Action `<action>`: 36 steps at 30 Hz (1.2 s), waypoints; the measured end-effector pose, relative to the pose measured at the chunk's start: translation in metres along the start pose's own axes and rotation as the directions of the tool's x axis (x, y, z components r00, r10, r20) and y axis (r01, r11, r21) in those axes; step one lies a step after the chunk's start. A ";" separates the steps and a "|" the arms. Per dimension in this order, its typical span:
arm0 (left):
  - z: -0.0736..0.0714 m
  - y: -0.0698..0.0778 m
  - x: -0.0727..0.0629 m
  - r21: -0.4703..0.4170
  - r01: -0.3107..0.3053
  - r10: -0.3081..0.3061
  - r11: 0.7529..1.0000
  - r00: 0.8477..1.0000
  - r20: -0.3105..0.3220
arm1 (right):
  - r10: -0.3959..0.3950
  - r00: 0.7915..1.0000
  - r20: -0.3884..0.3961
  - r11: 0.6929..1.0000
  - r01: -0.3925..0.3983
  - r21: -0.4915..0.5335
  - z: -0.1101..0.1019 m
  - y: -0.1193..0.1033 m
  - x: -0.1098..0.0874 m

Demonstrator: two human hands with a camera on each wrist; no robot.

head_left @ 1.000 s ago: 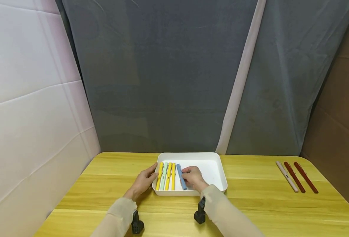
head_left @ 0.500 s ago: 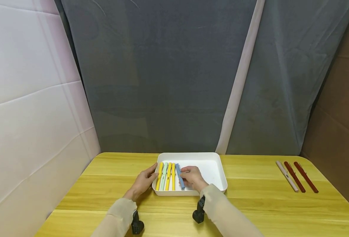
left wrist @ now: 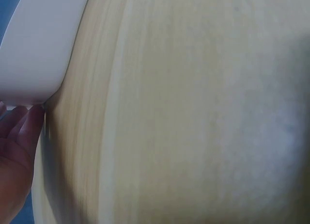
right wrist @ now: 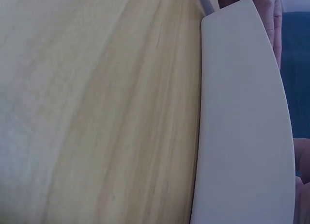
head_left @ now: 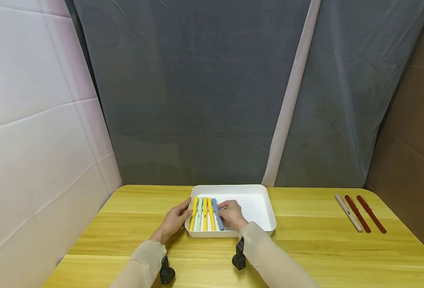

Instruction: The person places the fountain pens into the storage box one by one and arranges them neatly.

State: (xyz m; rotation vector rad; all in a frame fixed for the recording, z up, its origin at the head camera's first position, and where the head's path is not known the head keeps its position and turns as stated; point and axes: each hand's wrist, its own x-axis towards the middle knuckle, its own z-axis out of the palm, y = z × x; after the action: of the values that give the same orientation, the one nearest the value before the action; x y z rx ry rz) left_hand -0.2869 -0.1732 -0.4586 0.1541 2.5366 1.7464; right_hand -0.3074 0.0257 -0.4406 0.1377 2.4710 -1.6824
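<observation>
Inside a white tray point(head_left: 256, 231), my right hand point(head_left: 232, 215) pinches a blue pen point(head_left: 220, 223) with thumb and fingers. The pen lies slightly slanted, right beside a row of capped pens. That row runs from a yellow pen point(head_left: 194, 214) at the left wall through a mint-green pen point(head_left: 199, 216) to two more yellow ones. My left hand point(head_left: 175, 221) holds the tray's left side, thumb at the rim. In the left wrist view, fingertips point(left wrist: 35, 115) meet the tray's outer wall. The right wrist view shows mostly the tray's front wall, which hides much of the right hand.
On the right of the wooden table point(head_left: 305, 256) lie a pale pink pen point(head_left: 348, 213) and two dark red pens point(head_left: 357, 214), side by side. A grey curtain point(head_left: 212, 100) hangs behind the table; a white panel point(head_left: 39, 120) stands at the left.
My right hand has shifted left with the blue pen, bringing it up against the nearest yellow pen. The two right-hand yellow pens have shifted slightly left. My left hand stays on the tray.
</observation>
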 end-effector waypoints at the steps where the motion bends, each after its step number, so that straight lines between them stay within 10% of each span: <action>1: 0.000 0.000 0.000 -0.003 0.001 0.000 1.000 1.000 0.001 | -0.008 1.000 -0.003 1.000 0.008 -0.012 0.001 0.000 0.000; 21: 0.000 0.001 0.000 -0.019 0.017 -0.017 1.000 1.000 0.009 | -0.087 0.995 -0.045 0.968 0.074 -0.239 0.008 -0.008 -0.002; 36: 0.000 0.000 0.002 -0.003 0.047 -0.047 0.999 0.999 0.003 | -0.088 0.995 -0.048 0.971 0.074 -0.229 0.006 -0.008 -0.004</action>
State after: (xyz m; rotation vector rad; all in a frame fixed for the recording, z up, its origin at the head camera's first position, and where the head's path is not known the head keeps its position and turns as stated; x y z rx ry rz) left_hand -0.2885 -0.1731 -0.4581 0.0956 2.5138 1.7313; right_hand -0.3043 0.0170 -0.4353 0.0606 2.7246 -1.4284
